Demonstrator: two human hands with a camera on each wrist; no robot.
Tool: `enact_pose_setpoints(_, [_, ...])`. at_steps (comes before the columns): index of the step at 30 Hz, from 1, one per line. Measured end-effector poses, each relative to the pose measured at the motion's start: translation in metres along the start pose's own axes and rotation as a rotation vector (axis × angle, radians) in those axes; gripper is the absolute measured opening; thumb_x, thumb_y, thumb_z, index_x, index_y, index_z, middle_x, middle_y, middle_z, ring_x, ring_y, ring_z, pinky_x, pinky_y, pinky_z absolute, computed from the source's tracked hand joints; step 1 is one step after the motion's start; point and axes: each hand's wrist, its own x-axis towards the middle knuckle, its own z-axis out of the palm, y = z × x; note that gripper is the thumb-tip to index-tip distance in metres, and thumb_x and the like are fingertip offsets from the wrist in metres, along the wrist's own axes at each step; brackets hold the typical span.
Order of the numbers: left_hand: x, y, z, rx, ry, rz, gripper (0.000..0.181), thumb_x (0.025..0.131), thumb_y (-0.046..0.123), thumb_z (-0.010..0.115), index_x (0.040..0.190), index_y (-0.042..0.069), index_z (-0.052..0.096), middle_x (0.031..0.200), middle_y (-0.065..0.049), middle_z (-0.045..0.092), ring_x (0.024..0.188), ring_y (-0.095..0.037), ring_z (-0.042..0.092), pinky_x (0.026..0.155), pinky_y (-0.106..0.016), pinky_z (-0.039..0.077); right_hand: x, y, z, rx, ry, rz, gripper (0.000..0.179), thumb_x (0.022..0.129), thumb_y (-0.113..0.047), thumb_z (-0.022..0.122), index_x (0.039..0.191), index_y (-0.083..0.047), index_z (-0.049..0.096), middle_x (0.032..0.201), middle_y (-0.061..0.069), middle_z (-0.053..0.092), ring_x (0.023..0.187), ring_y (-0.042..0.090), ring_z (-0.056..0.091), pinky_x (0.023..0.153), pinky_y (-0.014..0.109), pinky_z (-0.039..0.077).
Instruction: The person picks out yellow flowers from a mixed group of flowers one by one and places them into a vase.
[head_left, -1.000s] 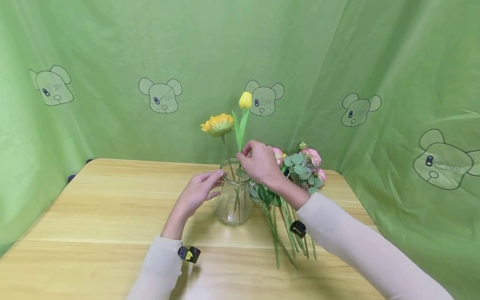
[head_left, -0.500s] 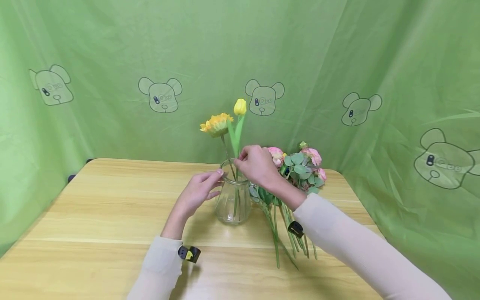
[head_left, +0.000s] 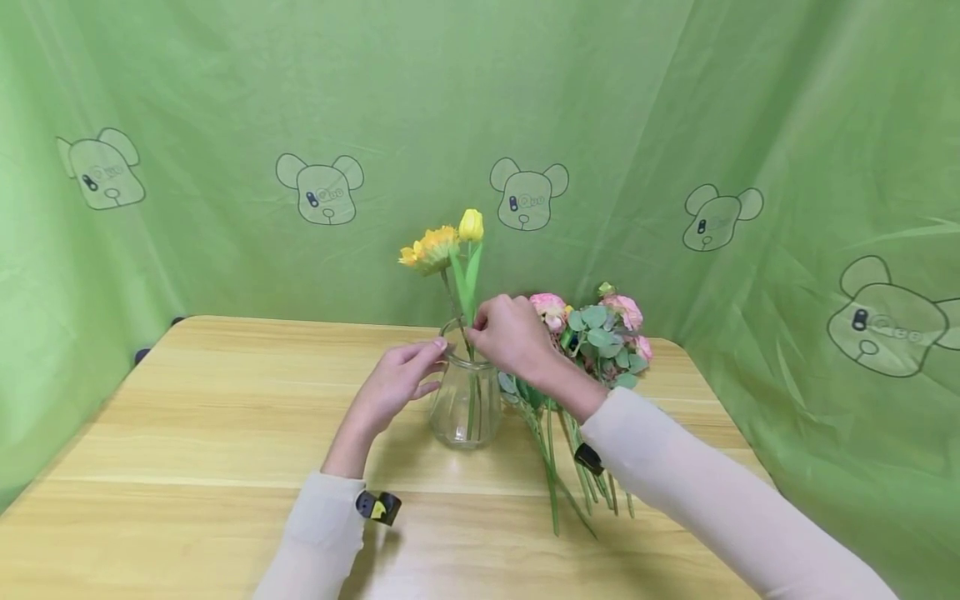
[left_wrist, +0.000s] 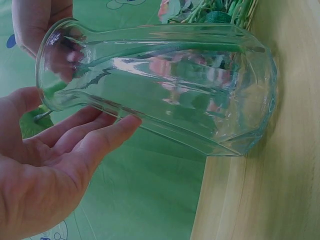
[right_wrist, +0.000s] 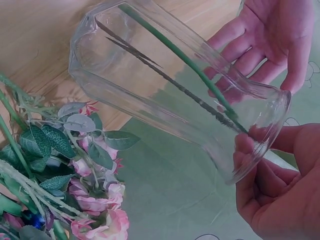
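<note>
in the head view the right hand pinches a yellow tulip tightly at the mouth of a glass vase, which stands upright toward the table's far edge with an orange flower in it, pink flowers lying near the far right corner. in the left wrist view the left hand is loosely spread, thumb touching the rim, fingers reaching along the neck. the right wrist view shows a green stem and brown stem inside, slanting to the right hand's pinch.
</note>
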Motion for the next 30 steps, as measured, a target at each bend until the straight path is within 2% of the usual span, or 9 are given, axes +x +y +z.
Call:
enact_pose_setpoints(4, [0.0001,0.0002,0.0003,-0.005,0.000,-0.002,0.056,0.106,0.040,0.052,0.141,-0.003,0.054,0.148,-0.019,0.053,0.138,-0.035,0.052,0.108,-0.040,0.054,-0.0004,-0.0014,0.0002,-0.041,-0.018,-0.008,0.024,0.092,-0.015,0.072,0.070,-0.007,0.075,0.055,0.000,0.064,0.044,0.009,0.050,0.042,0.019,0.044])
enact_pose_setpoints(10, [0.0001,0.0009,0.0006,-0.009,0.003,-0.004,0.055,0.106,0.039,0.052,0.140,-0.004,0.055,0.148,-0.019,0.054,0.138,-0.035,0.052,0.108,-0.041,0.054,-0.0012,-0.0024,0.0001,-0.080,0.006,-0.045,0.025,0.091,-0.013,0.072,0.066,-0.008,0.073,0.053,0.001,0.063,0.044,0.010,0.050,0.044,0.020,0.045])
enact_pose_setpoints(14, [0.0003,0.0011,0.0004,-0.009,0.000,-0.002,0.054,0.106,0.038,0.052,0.140,-0.003,0.055,0.148,-0.019,0.054,0.138,-0.034,0.053,0.108,-0.042,0.054,-0.0013,-0.0023,0.0004,-0.080,0.020,-0.055,0.019,0.090,-0.012,0.072,0.072,-0.006,0.075,0.059,0.004,0.067,0.046,0.011,0.054,0.047,0.021,0.049])
enact_pose_setpoints(21, [0.0001,0.0013,-0.0002,-0.007,0.004,-0.001,0.054,0.106,0.039,0.052,0.140,-0.003,0.055,0.148,-0.019,0.054,0.138,-0.035,0.052,0.108,-0.042,0.053,-0.0008,-0.0015,0.0004,-0.031,0.039,-0.032,0.008,0.088,-0.009,0.072,0.087,-0.001,0.074,0.077,0.011,0.074,0.056,0.016,0.064,0.056,0.025,0.060])
enact_pose_setpoints(30, [-0.0006,0.0019,0.0001,-0.004,0.005,-0.003,0.056,0.105,0.040,0.052,0.141,-0.003,0.055,0.150,-0.019,0.052,0.139,-0.035,0.051,0.109,-0.043,0.052,-0.0014,-0.0010,-0.0040,0.076,0.014,0.031,0.010,0.087,-0.006,0.071,0.095,-0.001,0.070,0.078,0.009,0.071,0.061,0.017,0.064,0.055,0.024,0.058])
